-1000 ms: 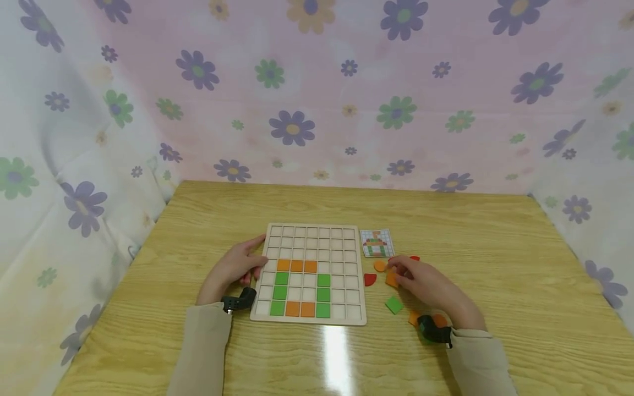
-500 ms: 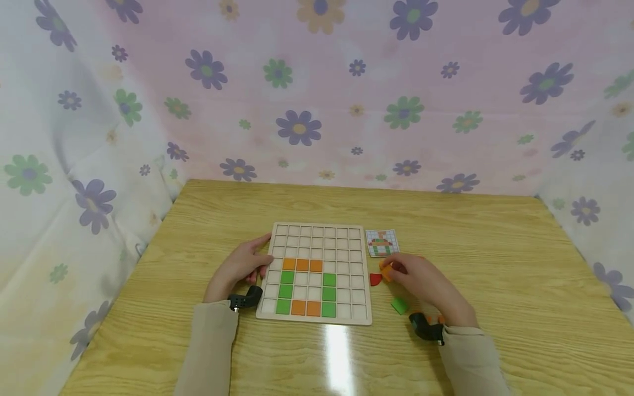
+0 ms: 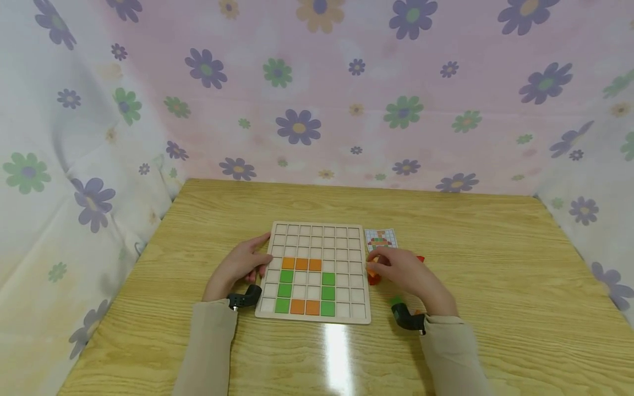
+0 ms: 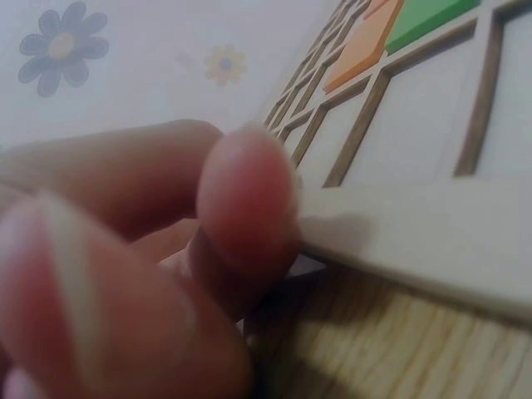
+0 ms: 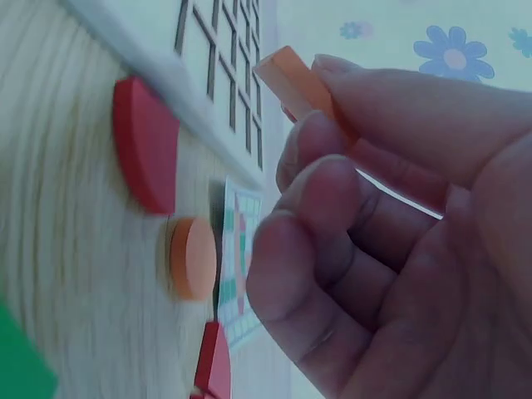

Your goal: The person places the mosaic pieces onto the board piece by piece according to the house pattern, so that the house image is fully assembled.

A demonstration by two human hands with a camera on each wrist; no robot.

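Note:
My left hand (image 3: 239, 264) rests against the left edge of a wooden grid board (image 3: 303, 230), index finger and thumb reaching its rim. In the left wrist view a fingertip (image 4: 249, 195) touches the pale rim. On the board, orange squares (image 3: 301, 264) form a row, green squares (image 3: 284, 290) stand in two columns, and more orange ones lie between them at the bottom. Just off the board's right edge, my right hand (image 3: 403, 269) pinches an orange square tile (image 5: 303, 83) between thumb and fingers, raised above the table in the right wrist view.
A printed pattern card (image 3: 380, 238) lies by the board's upper right side. Near it on the table are a red quarter-circle piece (image 5: 148, 145), an orange round piece (image 5: 195, 258) and another red piece (image 5: 214, 362). A green tile (image 5: 21, 357) lies nearer me, partly covered in the head view.
My right hand has picked up the orange square tile from among the loose pieces and carried it left to the board's right edge. The left hand stays at the rim.

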